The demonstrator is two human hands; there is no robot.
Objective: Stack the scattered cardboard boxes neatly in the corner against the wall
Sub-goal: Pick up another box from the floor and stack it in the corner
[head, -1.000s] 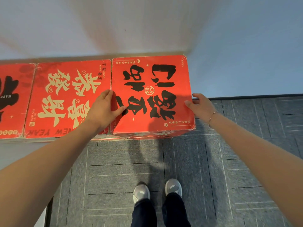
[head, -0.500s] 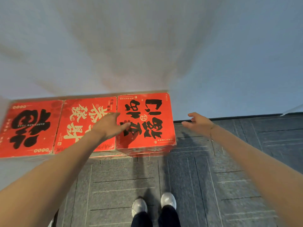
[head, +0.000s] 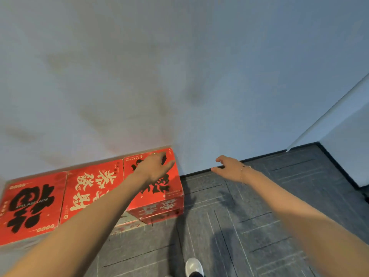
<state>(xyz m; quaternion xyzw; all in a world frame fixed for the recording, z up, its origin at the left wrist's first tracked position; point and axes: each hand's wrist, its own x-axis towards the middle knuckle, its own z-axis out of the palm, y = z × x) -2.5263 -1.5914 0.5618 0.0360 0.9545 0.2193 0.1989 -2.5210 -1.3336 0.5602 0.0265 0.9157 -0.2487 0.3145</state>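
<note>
Three red cardboard boxes (head: 91, 194) printed with black and cream characters sit side by side against the grey wall (head: 179, 76), on grey carpet tiles (head: 229, 226). A white shoe (head: 193, 266) shows below. The left hand (head: 154, 166) hovers open over the rightmost box (head: 159, 196), contact unclear; the right hand (head: 229, 167) hangs open and empty beside it.

Three red boxes (head: 93, 192), two hands (head: 154, 167), one shoe (head: 193, 267).

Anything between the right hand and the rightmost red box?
Nothing. In the head view only bare grey carpet and wall base separate the right hand from the rightmost red box.
</note>
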